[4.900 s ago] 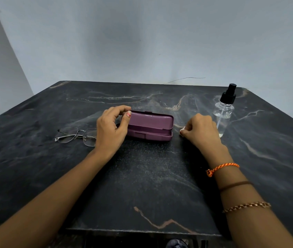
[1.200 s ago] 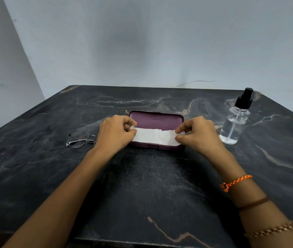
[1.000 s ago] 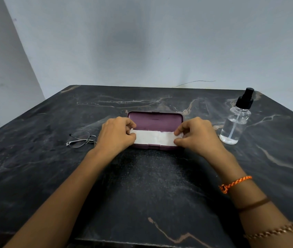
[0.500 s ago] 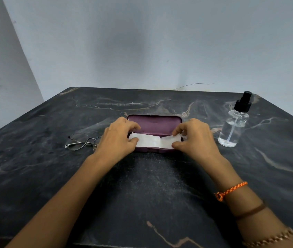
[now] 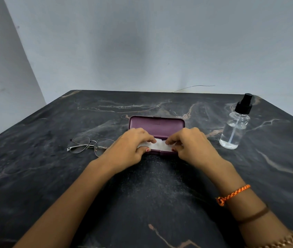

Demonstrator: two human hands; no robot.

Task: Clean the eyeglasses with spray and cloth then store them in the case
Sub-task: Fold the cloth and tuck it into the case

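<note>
**Cloth held over the open case on a dark marble table**

A dark stone-patterned table [image 5: 142, 203], veined in pale brown and grey, is shown against a plain bluish-grey wall [image 5: 142, 42]; a thin wire [image 5: 195, 86] is seen where the wall meets the table's far edge. The purple case [image 5: 157, 125] is placed near the table's centre with its lid raised. A white cloth [image 5: 158, 145] is stretched over the case's near half, pinched at one end by the left hand [image 5: 129, 149] and at the other by the right hand [image 5: 192, 145]; both grips are closed on the cloth. The eyeglasses [image 5: 88, 144] are laid flat on the table just left of the case, partly hidden behind the left hand. An upright clear spray bottle [image 5: 235, 129] with a black nozzle is set well to the right of the case. Bracelets [image 5: 231, 194] are worn on the right wrist.
</note>
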